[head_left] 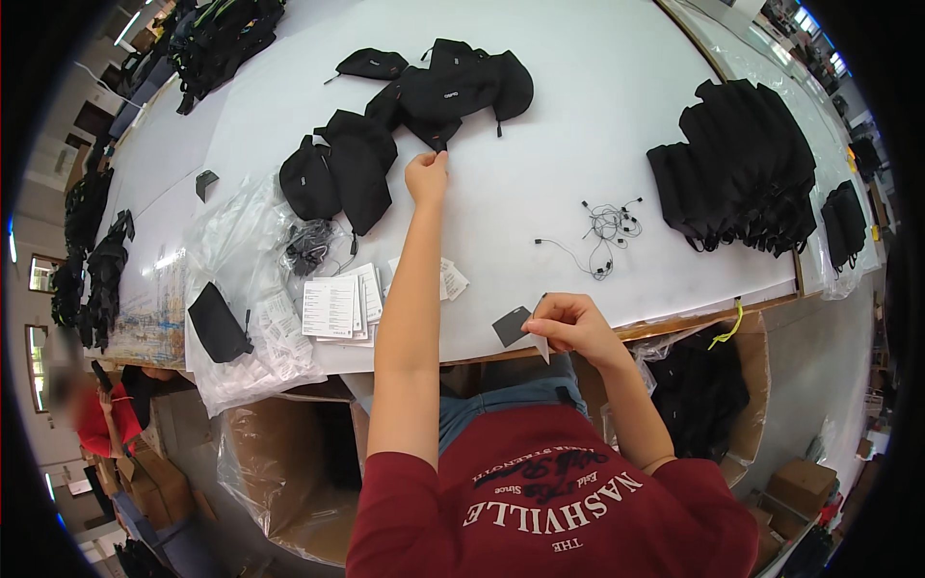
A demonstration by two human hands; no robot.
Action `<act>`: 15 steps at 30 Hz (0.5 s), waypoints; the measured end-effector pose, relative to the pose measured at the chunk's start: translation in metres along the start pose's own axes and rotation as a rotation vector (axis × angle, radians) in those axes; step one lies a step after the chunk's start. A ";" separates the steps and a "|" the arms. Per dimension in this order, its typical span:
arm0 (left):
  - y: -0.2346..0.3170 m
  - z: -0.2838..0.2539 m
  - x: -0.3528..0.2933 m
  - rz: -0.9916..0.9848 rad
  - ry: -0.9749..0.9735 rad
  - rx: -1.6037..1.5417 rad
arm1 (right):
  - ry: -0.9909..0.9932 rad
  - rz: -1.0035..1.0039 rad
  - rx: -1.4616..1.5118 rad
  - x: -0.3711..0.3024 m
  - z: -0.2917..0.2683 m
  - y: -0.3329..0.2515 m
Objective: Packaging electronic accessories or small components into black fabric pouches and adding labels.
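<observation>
Now the left hand (426,178) reaches far across the white table (578,116), pinching a black pouch (453,91) in the pile, while the right hand (568,326) pinches a grey tag (511,326) at the near edge.

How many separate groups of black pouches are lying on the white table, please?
3: a loose cluster at the far middle, which the left hand touches; a neat stack at the right; a smaller stack at the far right edge. Others may be hidden.

Pouches (453,91): black. Table (578,125): white. Card (511,326): dark grey. Leaflets (337,306): white, black print. Cords (607,236): black. Sleeve (405,501): dark red. Boxes (289,453): brown.
</observation>
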State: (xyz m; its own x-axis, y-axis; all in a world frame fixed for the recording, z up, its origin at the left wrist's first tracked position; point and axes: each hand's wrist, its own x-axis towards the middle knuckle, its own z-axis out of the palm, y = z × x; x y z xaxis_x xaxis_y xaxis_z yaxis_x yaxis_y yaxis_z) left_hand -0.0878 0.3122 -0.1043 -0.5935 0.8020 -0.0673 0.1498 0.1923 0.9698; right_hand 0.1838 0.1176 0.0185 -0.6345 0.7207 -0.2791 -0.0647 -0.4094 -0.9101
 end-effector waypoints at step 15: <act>0.081 -0.078 -0.208 -0.048 -0.724 -0.255 | 0.481 -0.145 -0.668 0.019 0.001 -0.007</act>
State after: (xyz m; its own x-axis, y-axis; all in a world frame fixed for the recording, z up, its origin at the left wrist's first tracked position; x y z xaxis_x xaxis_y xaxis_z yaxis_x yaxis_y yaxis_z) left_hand -0.0145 0.1168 0.0064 0.0839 0.9833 -0.1617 -0.1021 0.1699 0.9802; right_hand 0.1718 0.1334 0.0197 -0.2475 0.9629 -0.1074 0.4456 0.0147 -0.8951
